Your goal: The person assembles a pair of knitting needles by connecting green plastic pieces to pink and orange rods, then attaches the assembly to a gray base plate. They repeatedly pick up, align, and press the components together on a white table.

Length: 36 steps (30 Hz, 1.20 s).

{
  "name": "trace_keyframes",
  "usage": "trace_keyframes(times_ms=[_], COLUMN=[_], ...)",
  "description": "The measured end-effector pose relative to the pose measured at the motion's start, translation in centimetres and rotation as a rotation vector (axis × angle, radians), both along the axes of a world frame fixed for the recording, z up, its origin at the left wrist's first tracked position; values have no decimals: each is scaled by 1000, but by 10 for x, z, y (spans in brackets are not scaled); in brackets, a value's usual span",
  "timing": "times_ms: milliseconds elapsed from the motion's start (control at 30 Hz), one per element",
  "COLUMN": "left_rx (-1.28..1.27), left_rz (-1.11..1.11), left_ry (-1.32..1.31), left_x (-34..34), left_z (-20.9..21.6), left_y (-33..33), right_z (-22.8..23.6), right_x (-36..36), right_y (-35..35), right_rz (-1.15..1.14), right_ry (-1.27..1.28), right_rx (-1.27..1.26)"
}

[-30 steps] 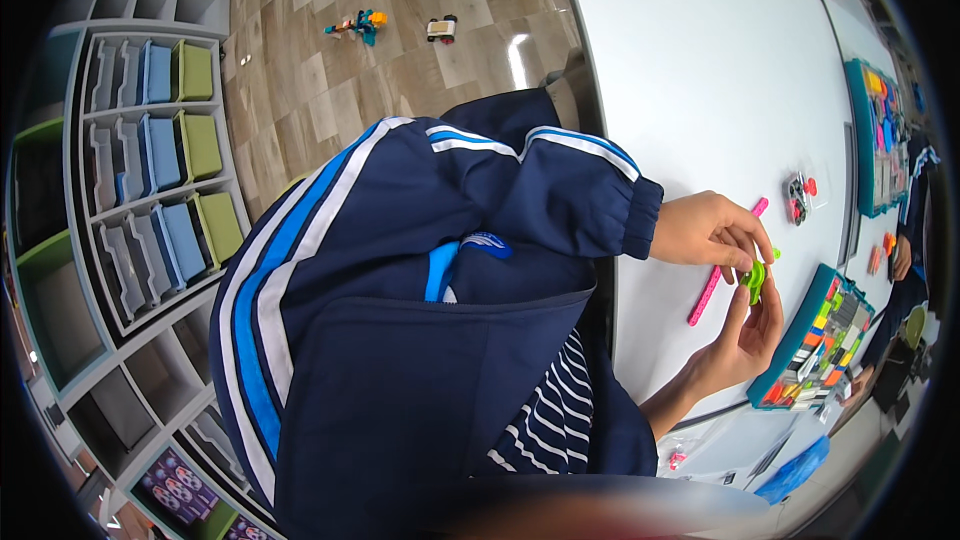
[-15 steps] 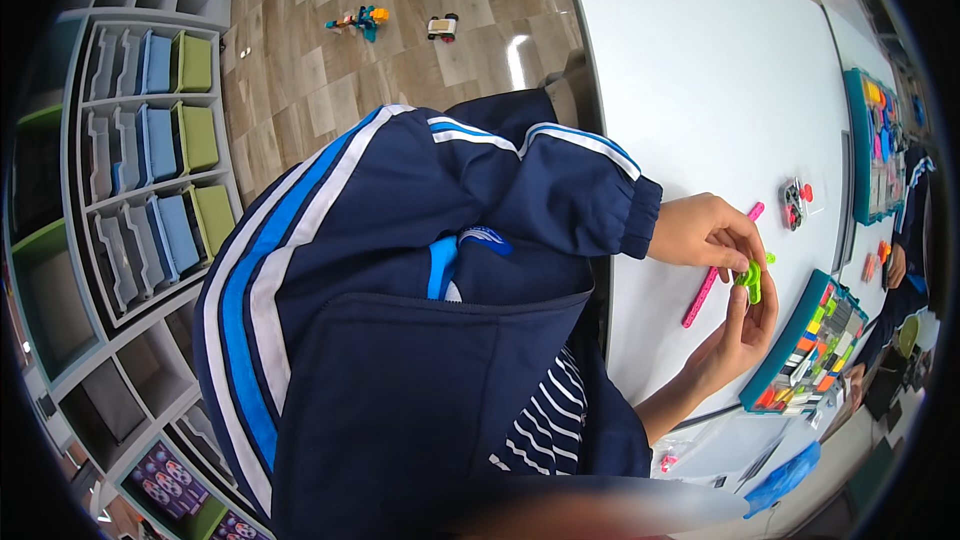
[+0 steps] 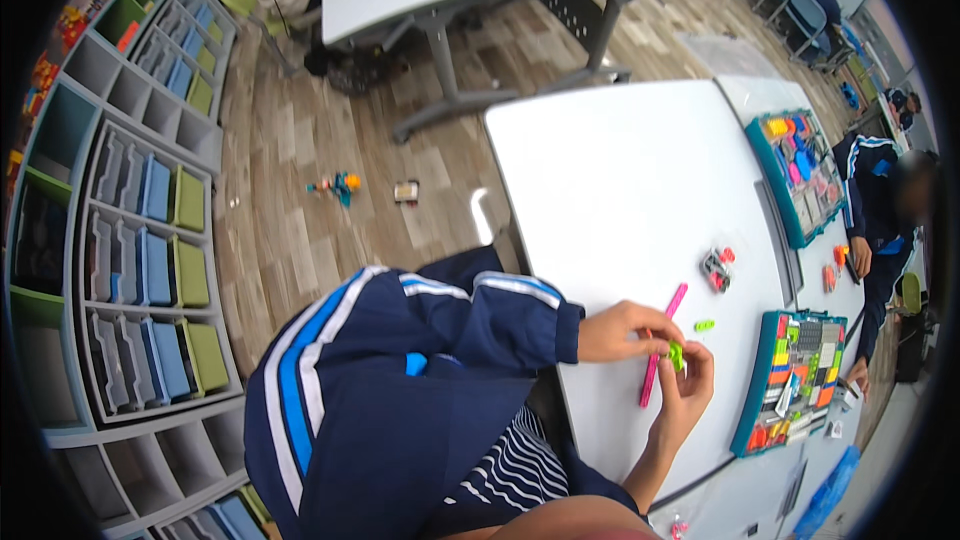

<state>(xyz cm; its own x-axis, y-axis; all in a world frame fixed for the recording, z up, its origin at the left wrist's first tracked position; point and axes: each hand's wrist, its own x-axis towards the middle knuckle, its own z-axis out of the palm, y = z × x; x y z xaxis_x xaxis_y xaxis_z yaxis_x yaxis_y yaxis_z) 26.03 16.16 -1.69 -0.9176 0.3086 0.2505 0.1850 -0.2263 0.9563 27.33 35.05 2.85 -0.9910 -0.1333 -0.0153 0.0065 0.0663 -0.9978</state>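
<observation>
My left hand (image 3: 625, 331) reaches over the white table (image 3: 620, 190) from a navy sleeve, its fingers pinched on a bright green building piece (image 3: 677, 355). My right hand (image 3: 684, 390) comes up from below and grips the same piece, fingers curled around it. Its exact shape is partly hidden by the fingertips. Under my left hand lies a long pink beam (image 3: 649, 386) with holes, crossed by the fingers in this view. Just beyond the hands rests a small green connector (image 3: 704, 325). Farther off sits a small cluster of black and red parts (image 3: 717, 268).
A teal-edged tray of sorted bricks (image 3: 797, 380) stands right of my hands, a second parts tray (image 3: 797, 175) beyond it. A person in a navy jacket (image 3: 880, 210) is across the table. Shelves with bins (image 3: 150, 270) line the left; two toy builds (image 3: 406, 192) lie on the floor.
The view has tilted up, bringing more tables and floor into sight. Both hands still hold the green piece; the small green connector on the table now shows clear of the fingers.
</observation>
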Motion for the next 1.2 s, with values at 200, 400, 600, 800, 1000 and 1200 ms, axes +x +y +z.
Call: trace_keyframes(times_ms=[200,400,600,800,1000,1200], left_rx=[-59,-112,-200,-285,-233,17], left_rz=[13,29,14,274,971,1000], left_ry=[-8,-22,-54,183,843,612], left_x=[0,-4,-13,-52,-76,-46], left_z=[2,3,15,43,93,113], left_y=[1,9,11,-18,-78,-85], right_z=[-5,-15,-14,-10,-17,-25], right_x=[-1,-5,-11,-20,-25,-25], right_y=[2,11,12,18,18,15], right_rz=[29,68,46,8,-41,-61], right_ry=[27,72,-109,-288,-273,-224], right_rx=[-16,-20,-176,-279,-233,-171])
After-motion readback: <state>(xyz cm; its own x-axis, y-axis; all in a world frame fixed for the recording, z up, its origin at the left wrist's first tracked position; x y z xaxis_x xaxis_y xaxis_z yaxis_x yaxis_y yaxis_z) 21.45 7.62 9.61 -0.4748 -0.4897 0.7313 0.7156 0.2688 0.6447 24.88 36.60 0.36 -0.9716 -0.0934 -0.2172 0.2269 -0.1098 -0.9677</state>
